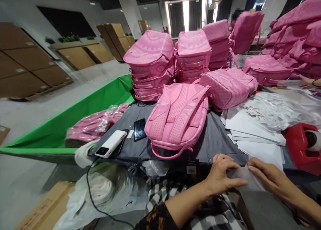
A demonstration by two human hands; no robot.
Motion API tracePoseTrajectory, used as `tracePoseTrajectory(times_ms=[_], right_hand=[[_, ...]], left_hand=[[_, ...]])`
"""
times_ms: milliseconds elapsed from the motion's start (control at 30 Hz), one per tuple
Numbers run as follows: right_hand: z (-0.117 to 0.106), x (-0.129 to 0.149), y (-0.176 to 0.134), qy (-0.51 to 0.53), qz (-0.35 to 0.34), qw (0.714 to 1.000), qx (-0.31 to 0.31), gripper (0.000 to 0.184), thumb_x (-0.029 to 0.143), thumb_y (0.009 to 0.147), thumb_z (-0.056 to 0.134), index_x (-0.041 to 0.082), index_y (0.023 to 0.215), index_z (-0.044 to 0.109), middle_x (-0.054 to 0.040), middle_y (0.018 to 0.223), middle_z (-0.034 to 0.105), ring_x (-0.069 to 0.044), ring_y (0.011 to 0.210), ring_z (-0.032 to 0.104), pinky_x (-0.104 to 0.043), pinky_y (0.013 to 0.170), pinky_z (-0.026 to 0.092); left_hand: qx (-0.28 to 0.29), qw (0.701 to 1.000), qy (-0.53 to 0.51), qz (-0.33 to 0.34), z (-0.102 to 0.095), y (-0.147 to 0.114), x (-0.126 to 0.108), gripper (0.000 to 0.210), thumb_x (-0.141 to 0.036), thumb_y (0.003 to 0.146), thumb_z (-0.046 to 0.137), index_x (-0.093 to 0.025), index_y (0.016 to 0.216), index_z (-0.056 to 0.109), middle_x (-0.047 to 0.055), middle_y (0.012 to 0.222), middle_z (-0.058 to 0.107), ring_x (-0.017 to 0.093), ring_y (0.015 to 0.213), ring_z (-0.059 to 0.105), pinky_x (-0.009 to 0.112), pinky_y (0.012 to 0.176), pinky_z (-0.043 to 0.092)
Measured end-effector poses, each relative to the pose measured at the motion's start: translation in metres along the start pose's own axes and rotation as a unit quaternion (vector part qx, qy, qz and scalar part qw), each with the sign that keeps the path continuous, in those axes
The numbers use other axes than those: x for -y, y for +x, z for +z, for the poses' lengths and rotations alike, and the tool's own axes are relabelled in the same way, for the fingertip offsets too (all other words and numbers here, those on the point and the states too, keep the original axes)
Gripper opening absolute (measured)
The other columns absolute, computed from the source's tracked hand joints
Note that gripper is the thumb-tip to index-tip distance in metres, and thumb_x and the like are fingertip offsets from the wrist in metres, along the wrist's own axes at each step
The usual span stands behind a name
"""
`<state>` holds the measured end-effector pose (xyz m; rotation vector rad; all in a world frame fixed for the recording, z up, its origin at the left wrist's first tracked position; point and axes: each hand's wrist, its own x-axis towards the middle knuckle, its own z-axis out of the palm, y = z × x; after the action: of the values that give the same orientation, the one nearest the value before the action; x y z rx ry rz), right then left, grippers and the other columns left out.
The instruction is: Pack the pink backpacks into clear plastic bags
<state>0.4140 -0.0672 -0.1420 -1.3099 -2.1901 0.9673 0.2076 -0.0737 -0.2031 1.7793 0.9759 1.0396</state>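
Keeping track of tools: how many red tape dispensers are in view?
1 clearly: the red tape dispenser, near right, beside white sheets. Red patches among the backpacks are too hidden to tell.

Holds a small translucent plastic piece (252, 181) between left hand (220, 174) and right hand (269, 176), near right. Has a pink fabric backpack (177, 118) lying straps-up to the left on a dark grey table (218, 141), a black rectangular phone (139, 129) farther left, a red tape dispenser (297, 149) at right, a stack of pink backpacks (150, 61) beyond.

The translucent sheet (252, 183) looks like smooth plastic, the backpack (173, 115) matt cloth, the tape dispenser (297, 151) glossy plastic.
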Motion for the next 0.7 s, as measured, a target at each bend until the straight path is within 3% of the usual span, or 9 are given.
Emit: tracePoseTrajectory(times_ms=[100, 167, 267, 333, 400, 500, 567, 600, 700], right_hand=[[0.005, 0.005, -0.001, 0.067, 0.060, 0.996, -0.017, 0.059, 0.077, 0.092, 0.046, 0.022, 0.075, 0.061, -0.0016, 0.069, 0.056, -0.016, 0.064, 0.055, -0.024, 0.058, 0.049], [0.012, 0.003, 0.003, 0.116, 0.092, 0.989, -0.017, 0.061, 0.080, 0.089, 0.048, 0.022, 0.074, 0.059, -0.0006, 0.068, 0.053, -0.015, 0.063, 0.053, -0.024, 0.056, 0.048], [0.026, 0.000, 0.010, 0.210, 0.103, 0.972, 0.008, 0.070, 0.091, 0.071, 0.059, 0.021, 0.081, 0.061, 0.0005, 0.068, 0.055, -0.014, 0.059, 0.050, -0.023, 0.051, 0.044], [0.036, 0.000, 0.016, 0.241, 0.128, 0.961, 0.045, 0.073, 0.088, 0.058, 0.072, 0.021, 0.084, 0.062, 0.0008, 0.067, 0.057, -0.013, 0.057, 0.049, -0.022, 0.049, 0.041], [0.047, 0.002, 0.020, 0.245, 0.175, 0.950, 0.082, 0.067, 0.081, 0.059, 0.078, 0.020, 0.084, 0.065, -0.0006, 0.067, 0.061, -0.015, 0.058, 0.054, -0.023, 0.051, 0.044], [0.061, 0.003, 0.025, 0.248, 0.196, 0.942, 0.116, 0.062, 0.078, 0.072, 0.070, 0.018, 0.090, 0.073, -0.0073, 0.077, 0.072, -0.025, 0.073, 0.068, -0.032, 0.065, 0.057], [0.065, -0.003, 0.025, 0.199, 0.158, 0.963, 0.094, 0.061, 0.077, 0.075, 0.068, 0.019, 0.088, 0.078, -0.0105, 0.086, 0.076, -0.030, 0.084, 0.073, -0.035, 0.076, 0.061], [0.065, -0.008, 0.026, 0.159, 0.131, 0.976, 0.076, 0.060, 0.077, 0.075, 0.067, 0.020, 0.087, 0.080, -0.0112, 0.089, 0.078, -0.031, 0.087, 0.074, -0.035, 0.079, 0.061], [0.064, -0.022, 0.031, 0.077, 0.049, 0.993, 0.078, 0.061, 0.079, 0.077, 0.064, 0.024, 0.095, 0.085, -0.0121, 0.099, 0.080, -0.033, 0.095, 0.076, -0.035, 0.084, 0.062]], left_hand=[[-0.003, 0.989, -0.141, -0.055, -0.012, -0.012, -0.007, 0.074, -0.066, 0.058, 0.091, -0.026, 0.118, 0.075, 0.011, 0.130, 0.066, 0.030, 0.126, 0.056, 0.046, 0.112, 0.042], [0.014, 0.959, -0.242, -0.149, -0.018, -0.022, -0.011, 0.080, -0.073, 0.052, 0.089, -0.019, 0.110, 0.076, 0.008, 0.107, 0.070, 0.024, 0.100, 0.063, 0.038, 0.094, 0.049], [-0.021, 0.905, -0.328, -0.272, -0.020, -0.036, -0.010, 0.072, -0.081, 0.051, 0.084, -0.014, 0.073, 0.070, -0.003, 0.065, 0.056, 0.011, 0.063, 0.047, 0.025, 0.065, 0.040], [-0.068, 0.893, -0.341, -0.285, -0.021, -0.043, -0.004, 0.072, -0.080, 0.050, 0.085, -0.014, 0.069, 0.066, -0.004, 0.063, 0.052, 0.008, 0.059, 0.041, 0.023, 0.060, 0.033], [-0.071, 0.894, -0.342, -0.281, -0.026, -0.050, 0.003, 0.071, -0.080, 0.055, 0.083, -0.014, 0.075, 0.067, -0.004, 0.063, 0.054, 0.008, 0.057, 0.043, 0.023, 0.058, 0.033], [-0.049, 0.939, -0.234, -0.247, -0.042, -0.067, 0.013, 0.062, -0.077, 0.072, 0.073, -0.016, 0.083, 0.071, -0.001, 0.064, 0.061, 0.013, 0.058, 0.053, 0.026, 0.060, 0.041], [-0.123, 0.972, -0.067, -0.187, -0.053, -0.080, 0.021, 0.048, -0.064, 0.087, 0.066, -0.018, 0.096, 0.075, 0.005, 0.082, 0.073, 0.020, 0.076, 0.065, 0.033, 0.075, 0.051], [-0.189, 0.970, 0.025, -0.153, -0.057, -0.086, 0.025, 0.040, -0.055, 0.092, 0.064, -0.019, 0.106, 0.074, 0.008, 0.097, 0.076, 0.023, 0.091, 0.068, 0.037, 0.086, 0.053], [-0.344, 0.907, 0.221, -0.101, -0.060, -0.091, 0.040, 0.038, -0.041, 0.099, 0.058, -0.019, 0.129, 0.065, 0.015, 0.126, 0.071, 0.028, 0.117, 0.065, 0.047, 0.103, 0.051]])
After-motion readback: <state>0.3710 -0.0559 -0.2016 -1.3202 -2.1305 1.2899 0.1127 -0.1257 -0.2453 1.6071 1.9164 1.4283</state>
